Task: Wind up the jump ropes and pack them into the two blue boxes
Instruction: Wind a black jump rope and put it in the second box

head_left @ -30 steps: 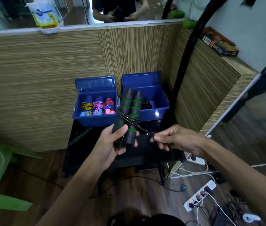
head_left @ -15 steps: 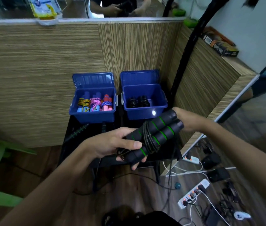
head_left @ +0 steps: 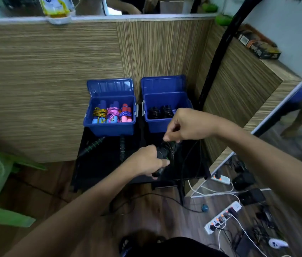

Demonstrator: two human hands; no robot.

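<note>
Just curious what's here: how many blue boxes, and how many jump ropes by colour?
Blue boxes: 2, left box and right box
Coloured wound ropes in left box: 3
Black wound ropes in right box: 2
Black-and-green rope in hands: 1
Black-and-green loose rope on table: 1
Total: 9

I see both bare forearms reaching forward from the lower edge of the view and converging near its centre. My left hand (head_left: 147,160) has its fingers curled in a firm grip, knuckles up. My right hand (head_left: 187,125) sits just above and beyond it, wrist bent downward, thumb and fingertips seemingly pinched together, though motion blur makes that hard to confirm.
</note>
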